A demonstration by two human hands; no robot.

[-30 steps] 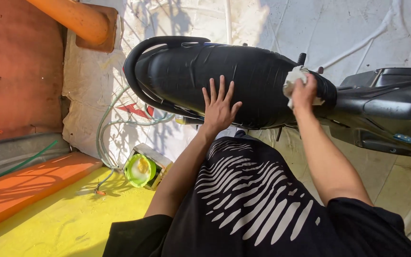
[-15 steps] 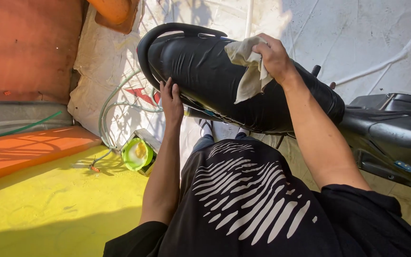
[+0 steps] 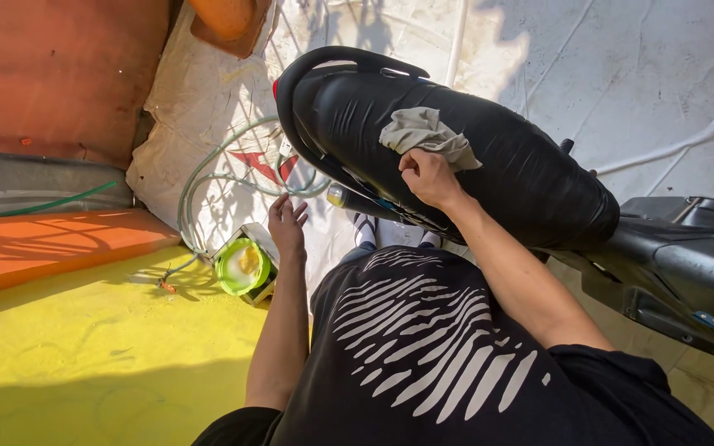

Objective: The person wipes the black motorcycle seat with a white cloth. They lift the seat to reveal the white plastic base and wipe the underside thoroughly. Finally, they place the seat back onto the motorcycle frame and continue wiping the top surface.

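While my left hand [image 3: 287, 225] hangs free with fingers loosely spread, just right of the green tub [image 3: 242, 266] and hose [image 3: 196, 186] on the floor, my right hand [image 3: 428, 176] grips a grey rag [image 3: 423, 132], fingers closed, pressed on the black scooter seat [image 3: 506, 177].
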